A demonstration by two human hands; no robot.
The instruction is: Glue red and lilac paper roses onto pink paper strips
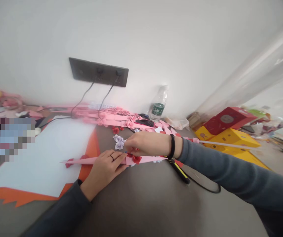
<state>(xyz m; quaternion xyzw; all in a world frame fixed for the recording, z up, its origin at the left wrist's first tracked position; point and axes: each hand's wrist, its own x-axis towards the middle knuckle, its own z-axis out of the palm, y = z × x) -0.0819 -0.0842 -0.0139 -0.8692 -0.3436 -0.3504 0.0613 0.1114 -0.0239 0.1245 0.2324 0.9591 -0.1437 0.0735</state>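
A long pink paper strip (146,160), pointed at both ends, lies across the grey table in front of me. My left hand (106,164) grips its middle, fingers over the top and thumb along the near edge. Red paper flowers (136,159) sit on the strip, right beside those fingertips. Over them bends my right hand (140,144), its fingers pinched together at a red flower; the fingertips are partly hidden. Just beyond lie pale lilac paper flowers (119,142) and a loose red flower (115,130).
White paper (44,158) over orange sheets (93,144) covers the left side. A yellow-and-black tool (179,171) lies under my right wrist. Behind stand a water bottle (158,103) and several pink flowered strips (116,118). Red (230,119) and yellow (235,140) boxes are at right.
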